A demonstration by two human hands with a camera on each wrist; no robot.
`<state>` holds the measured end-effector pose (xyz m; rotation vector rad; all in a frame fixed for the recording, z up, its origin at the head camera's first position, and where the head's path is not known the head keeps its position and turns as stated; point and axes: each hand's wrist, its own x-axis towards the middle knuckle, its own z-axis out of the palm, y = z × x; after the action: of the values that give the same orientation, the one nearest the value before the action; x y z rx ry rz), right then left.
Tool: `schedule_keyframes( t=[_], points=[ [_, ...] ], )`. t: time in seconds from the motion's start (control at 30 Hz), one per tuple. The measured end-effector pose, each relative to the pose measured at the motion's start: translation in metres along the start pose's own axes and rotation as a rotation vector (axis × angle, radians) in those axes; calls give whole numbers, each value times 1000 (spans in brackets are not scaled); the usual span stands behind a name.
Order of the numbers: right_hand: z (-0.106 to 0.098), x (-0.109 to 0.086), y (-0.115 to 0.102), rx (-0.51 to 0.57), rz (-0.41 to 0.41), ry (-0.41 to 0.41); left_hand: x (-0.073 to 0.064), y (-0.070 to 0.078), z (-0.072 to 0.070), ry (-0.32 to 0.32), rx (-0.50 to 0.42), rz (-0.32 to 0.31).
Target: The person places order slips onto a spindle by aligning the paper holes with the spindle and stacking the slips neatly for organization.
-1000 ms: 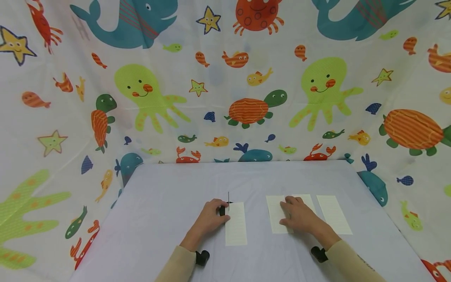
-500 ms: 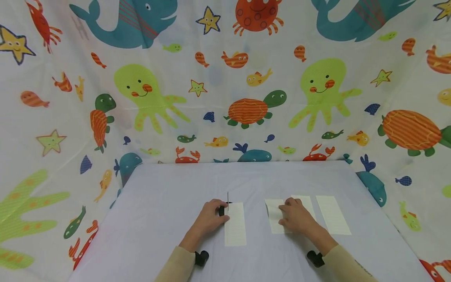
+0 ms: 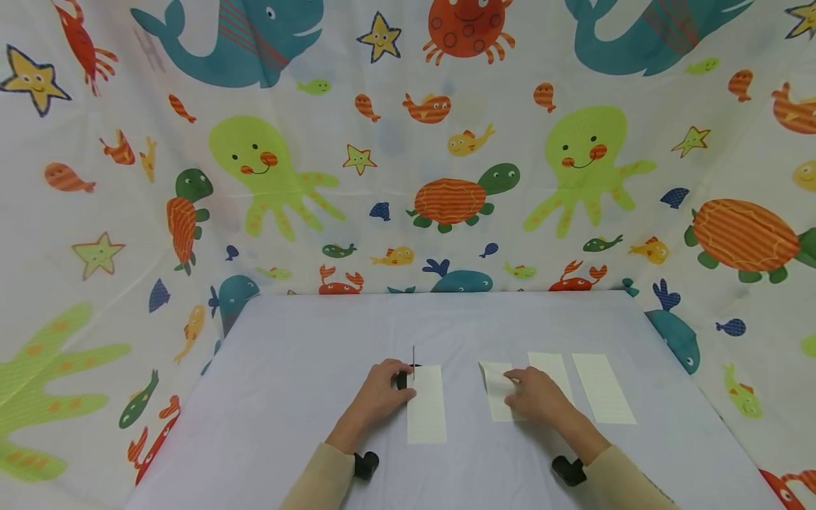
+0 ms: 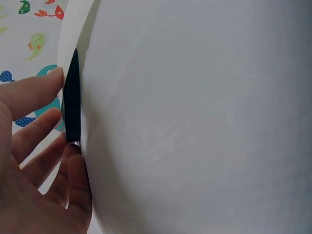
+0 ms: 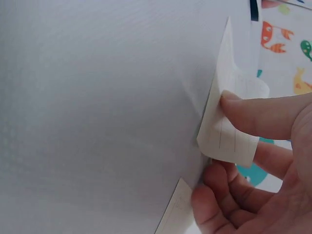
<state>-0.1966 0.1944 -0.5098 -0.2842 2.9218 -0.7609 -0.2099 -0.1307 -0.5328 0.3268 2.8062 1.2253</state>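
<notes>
In the head view my left hand (image 3: 381,391) bends its thumb and index finger at the left edge of a pale lined paper slip (image 3: 428,407). Between these fingers it holds a dark flat thing (image 4: 72,105), whose kind I cannot tell; it shows as a pointed dark shape in the left wrist view. My right hand (image 3: 542,398) pinches another lined paper slip (image 3: 502,407) between thumb and index finger. This slip bends up off the table, its left edge curling, and the right wrist view shows the curled paper (image 5: 228,122) with the thumb on its lined face.
Two more paper slips lie at the right: one slip (image 3: 552,370) partly behind the right hand, and a farther slip (image 3: 603,388). A white cloth covers the table (image 3: 306,368). A curtain (image 3: 382,170) printed with sea animals stands behind and at both sides.
The slip at my right hand lay flat; its far left edge has since curled up and toward me. My right fingers drew closer together. The left hand has stayed in place.
</notes>
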Motion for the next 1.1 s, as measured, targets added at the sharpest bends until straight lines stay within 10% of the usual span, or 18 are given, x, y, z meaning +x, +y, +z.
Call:
schedule_keyframes(
  t=[1.1],
  points=[
    [5, -4, 0, 363, 109, 165, 0, -3, 1, 6, -7, 51]
  ],
)
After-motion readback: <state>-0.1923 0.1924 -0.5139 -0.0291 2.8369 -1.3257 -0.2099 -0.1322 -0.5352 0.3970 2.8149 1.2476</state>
